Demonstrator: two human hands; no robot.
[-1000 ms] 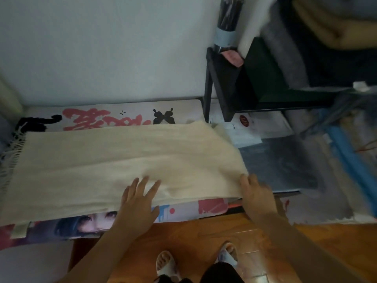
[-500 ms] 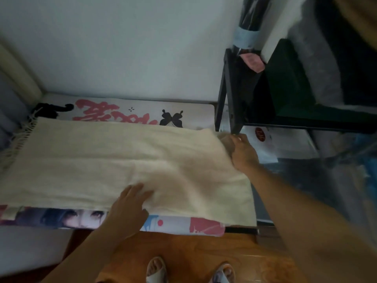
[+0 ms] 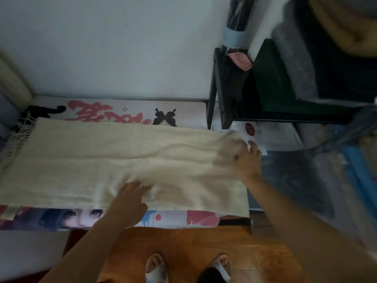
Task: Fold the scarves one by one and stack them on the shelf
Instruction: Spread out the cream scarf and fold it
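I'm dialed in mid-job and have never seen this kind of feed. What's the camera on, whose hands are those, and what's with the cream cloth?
There is no machine here: a person works with bare hands, and the single wide-angle camera sits on their head, looking forward and down. That is why you see their arms and their feet at the bottom. The cream scarf lies spread across a printed mat on a low surface. The left hand rests on the scarf's near edge. The right hand is at the scarf's far right corner; it is motion-blurred, so I cannot tell whether it grips the cloth. The dark shelf at upper right is where folded scarves go.
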